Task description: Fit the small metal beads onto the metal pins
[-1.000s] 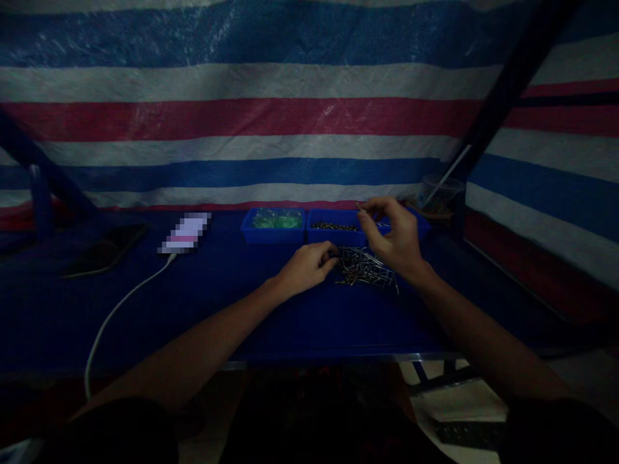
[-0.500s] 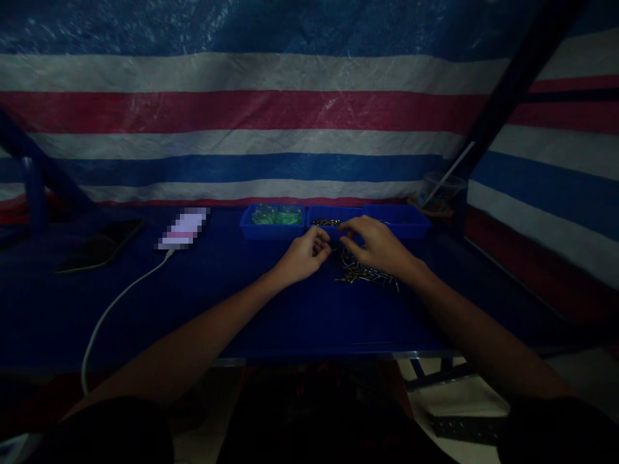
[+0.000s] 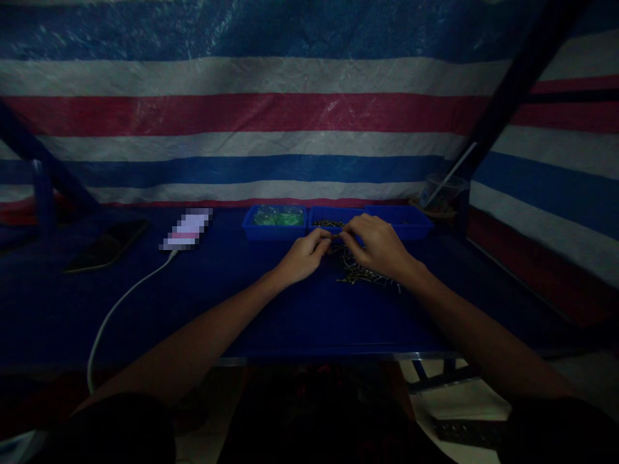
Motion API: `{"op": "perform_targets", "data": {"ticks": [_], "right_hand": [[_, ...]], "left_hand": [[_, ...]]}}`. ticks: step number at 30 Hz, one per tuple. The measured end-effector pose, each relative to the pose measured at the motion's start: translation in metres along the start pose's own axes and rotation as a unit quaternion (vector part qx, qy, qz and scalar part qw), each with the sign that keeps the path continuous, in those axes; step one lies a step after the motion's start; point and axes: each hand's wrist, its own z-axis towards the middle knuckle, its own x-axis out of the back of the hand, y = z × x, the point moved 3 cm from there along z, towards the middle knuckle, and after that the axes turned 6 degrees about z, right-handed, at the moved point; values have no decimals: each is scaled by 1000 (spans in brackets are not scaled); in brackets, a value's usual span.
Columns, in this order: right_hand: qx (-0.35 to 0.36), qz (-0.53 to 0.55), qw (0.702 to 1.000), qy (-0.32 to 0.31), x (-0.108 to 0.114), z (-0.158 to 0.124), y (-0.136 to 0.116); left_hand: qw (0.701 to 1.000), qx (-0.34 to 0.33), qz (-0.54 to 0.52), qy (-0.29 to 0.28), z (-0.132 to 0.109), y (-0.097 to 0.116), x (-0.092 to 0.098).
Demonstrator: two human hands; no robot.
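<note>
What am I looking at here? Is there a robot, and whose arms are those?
There's no robot. These are one person's bare hands, seen by a camera worn on that person's own head, looking forward and down. The left hand and right hand have come close together on purpose-lit? No: the scene is quite dark.
</note>
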Motion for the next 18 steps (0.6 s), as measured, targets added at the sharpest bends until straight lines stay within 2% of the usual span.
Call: {"op": "perform_targets", "data": {"ticks": [2, 5, 7, 8, 10, 13, 15, 18], "right_hand": [[5, 17, 992, 126, 13, -2, 2], [-8, 27, 937, 347, 37, -11, 8], [-53, 18, 904, 424, 49, -12, 15], [-82, 10, 901, 426, 53, -9, 20], [-135, -18, 923, 359, 54, 2, 30], [-176, -78, 969, 152, 37, 17, 45], [-180, -95, 979, 34, 18, 16, 51], [-148, -40, 987, -51, -4, 5, 47]], "left_hand": [[991, -56, 118, -25, -1, 2, -5], [966, -100, 231, -64, -1, 1, -15], [957, -96, 261, -80, -1, -1, -18], [956, -91, 266, -83, -1, -2, -19], [958, -83, 264, -80, -1, -3, -18], [962, -81, 250, -72, -2, -3, -17], [964, -83, 242, -74, -2, -3, -18], [967, -84, 229, -70, -2, -1, -17]]}}
